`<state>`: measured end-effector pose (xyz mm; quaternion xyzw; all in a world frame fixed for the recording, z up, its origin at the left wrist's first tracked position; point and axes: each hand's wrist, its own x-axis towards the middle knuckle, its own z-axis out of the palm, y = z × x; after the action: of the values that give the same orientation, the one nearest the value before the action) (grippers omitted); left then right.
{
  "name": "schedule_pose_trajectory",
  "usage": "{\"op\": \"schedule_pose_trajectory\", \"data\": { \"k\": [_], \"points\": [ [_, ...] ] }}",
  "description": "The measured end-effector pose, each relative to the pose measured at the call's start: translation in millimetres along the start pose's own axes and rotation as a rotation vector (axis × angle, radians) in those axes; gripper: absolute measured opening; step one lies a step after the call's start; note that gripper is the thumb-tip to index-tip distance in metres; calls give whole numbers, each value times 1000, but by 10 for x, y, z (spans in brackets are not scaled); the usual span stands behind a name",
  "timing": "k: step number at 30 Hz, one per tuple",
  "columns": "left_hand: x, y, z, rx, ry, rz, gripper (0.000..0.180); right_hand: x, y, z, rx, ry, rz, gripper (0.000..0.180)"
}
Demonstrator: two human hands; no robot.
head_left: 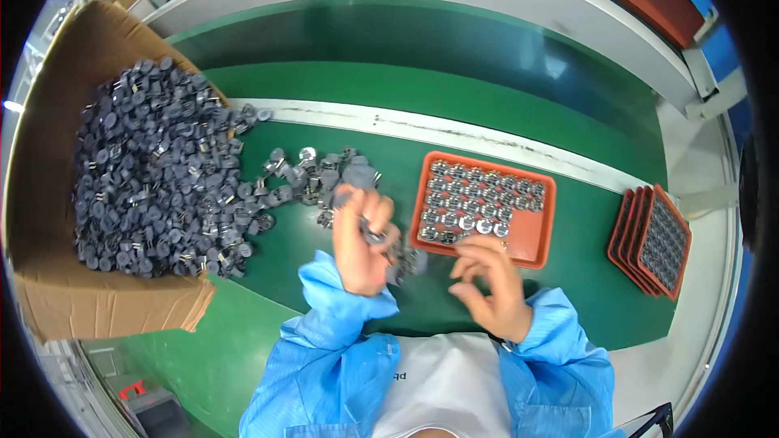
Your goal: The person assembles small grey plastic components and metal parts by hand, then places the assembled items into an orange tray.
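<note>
My left hand [363,239] is closed around small round grey parts with metal pins, one of which [372,235] shows between its fingers. More such parts lie loose on the green table just beyond and beside it. My right hand [492,288] hovers at the near edge of an orange tray [527,250], its fingers bent and thumb apart, with nothing visible in them. Rows of the parts [466,204] stand in the tray, metal side up. Bare tray bottom shows at its near right corner.
A large open cardboard box [122,308], heaped with grey parts [154,170], lies tipped at the left, spilling onto the table. Several filled orange trays [649,243] lean together at the right. A white strip [381,124] crosses the table behind the tray.
</note>
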<state>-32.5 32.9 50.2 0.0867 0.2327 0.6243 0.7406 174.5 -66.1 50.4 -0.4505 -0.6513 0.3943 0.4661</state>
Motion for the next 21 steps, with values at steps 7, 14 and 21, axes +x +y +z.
{"op": "schedule_pose_trajectory", "data": {
  "k": [7,14,21],
  "points": [
    [-411,-593,-195,234,-219,84,13,-144,50,164,23,-122,199,37],
    [-571,-406,-641,1074,-632,236,18,-461,130,-181,-306,-36,87,23],
    [-483,-276,-416,1726,-1159,188,38,-519,29,-256,-179,163,328,24]
  ]
}}
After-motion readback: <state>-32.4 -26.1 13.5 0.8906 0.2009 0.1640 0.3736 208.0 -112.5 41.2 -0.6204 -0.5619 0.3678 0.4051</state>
